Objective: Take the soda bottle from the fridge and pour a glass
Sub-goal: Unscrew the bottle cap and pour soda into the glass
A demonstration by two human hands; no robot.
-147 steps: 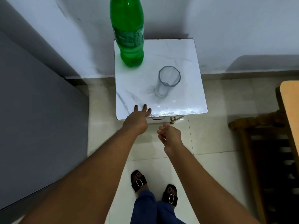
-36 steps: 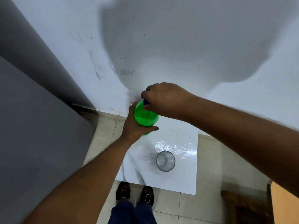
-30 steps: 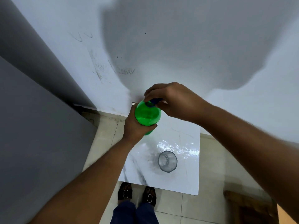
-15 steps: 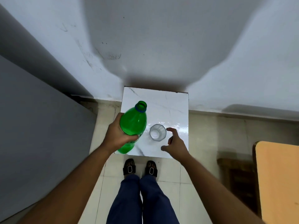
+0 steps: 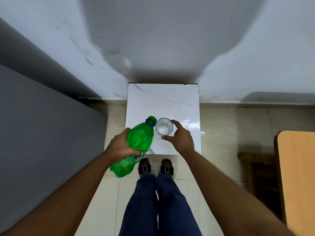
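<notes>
- Green plastic soda bottle (image 5: 136,145), uncapped, is tilted with its open mouth and blue neck ring pointing up and to the right, right beside the rim of the glass; its base hangs lower, out past the near edge of the table and over the floor.
- Left hand (image 5: 120,148) is wrapped around the bottle's middle, just above the label, carrying it off the table.
- Clear faceted drinking glass (image 5: 164,126) stands upright on the table, toward its near left part; its bottom looks pale, and whether any liquid is in it cannot be told.
- Right hand (image 5: 180,138) is spread around the glass from the right, thumb below it and forefinger by its upper right rim; the fingers lie against or just beside the wall of the glass, and a firm grip cannot be confirmed.
- White marble-patterned square table top (image 5: 170,103) sits against the pale wall (image 5: 162,40), which carries a broad dark shadow and a few scuff marks.
- Grey flat panel (image 5: 42,133) fills the left side.
- Cream floor tiles (image 5: 221,130) surround the table.
- Below the table's near edge are the person's feet in black sandals with metal buckles (image 5: 144,166) and blue trousers (image 5: 158,205).
- Light wooden table edge (image 5: 298,176) shows at the far right, with a dark wooden chair (image 5: 259,167) beside it.
</notes>
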